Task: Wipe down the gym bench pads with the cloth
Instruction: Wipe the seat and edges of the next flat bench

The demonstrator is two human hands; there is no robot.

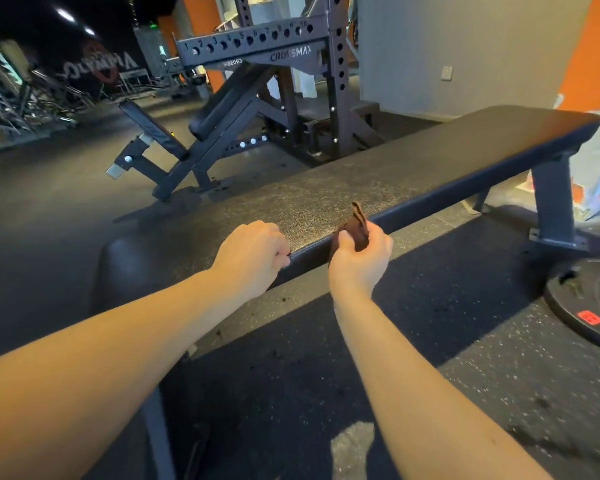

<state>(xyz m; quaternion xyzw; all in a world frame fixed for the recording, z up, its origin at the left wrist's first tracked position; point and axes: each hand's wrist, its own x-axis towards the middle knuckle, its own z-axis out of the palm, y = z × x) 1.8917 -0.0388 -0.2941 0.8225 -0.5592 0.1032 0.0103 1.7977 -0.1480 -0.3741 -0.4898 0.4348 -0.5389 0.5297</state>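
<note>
Bench pad [361, 174]: flat, black, textured. Cloth [355, 230]: brown, bunched, at pad's near long edge, gripped in right hand [361, 258]. Left hand [250, 254]: fingers curled, nothing evidently held, resting on same edge. Step, judged: wiping near edge. Next likely needs steady pressure along the pad

My right hand [359, 256] pinches the brown cloth [353, 230] against the near edge of the flat bench pad [378, 174]. My left hand [253, 254] rests curled on that edge beside it.
</note>
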